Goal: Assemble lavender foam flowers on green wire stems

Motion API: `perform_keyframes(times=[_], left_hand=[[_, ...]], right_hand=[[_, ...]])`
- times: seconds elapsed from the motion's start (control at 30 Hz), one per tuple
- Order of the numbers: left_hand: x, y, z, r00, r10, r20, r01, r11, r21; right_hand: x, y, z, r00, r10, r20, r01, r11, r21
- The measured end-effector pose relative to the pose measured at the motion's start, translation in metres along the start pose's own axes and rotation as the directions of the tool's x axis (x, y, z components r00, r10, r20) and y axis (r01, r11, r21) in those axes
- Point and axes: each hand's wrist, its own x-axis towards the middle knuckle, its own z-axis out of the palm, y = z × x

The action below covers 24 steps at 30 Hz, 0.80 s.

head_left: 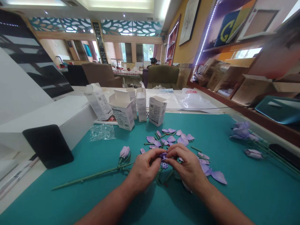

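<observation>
While together, hands (145, 170) clamped on a small purple flower piece (163, 156) between them.

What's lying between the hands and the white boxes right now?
In the head view, loose lilac petals and short green stem pieces lie on the teal mat, between the left hand, the right hand and the white boxes.

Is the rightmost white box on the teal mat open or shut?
Open: the white cardboard box has its top flap lifted and folded back, standing away from the opening.
</observation>
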Motion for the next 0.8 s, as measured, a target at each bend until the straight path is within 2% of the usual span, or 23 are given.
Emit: perform_keyframes(times=[0.17, 0.37, 0.8], left_hand=[[-0.0016, -0.0006, -0.0007, 0.999, 0.029, 0.035, -0.027, 0.998, -0.056], [-0.0004, -0.0020, -0.0015, 0.999, 0.036, 0.031, -0.037, 0.998, 0.050], [-0.0014, -0.0003, -0.0020, 0.998, 0.068, 0.003, -0.067, 0.984, 0.166]], right_hand=[[-0.0005, -0.0002, -0.0005, 1.000, 0.010, 0.000, -0.010, 1.000, 0.005], [-0.0010, -0.0008, 0.0002, 1.000, -0.004, -0.007, 0.004, 1.000, -0.010], [-0.0017, -0.0021, 0.0004, 1.000, -0.019, -0.010, 0.019, 1.000, -0.020]])
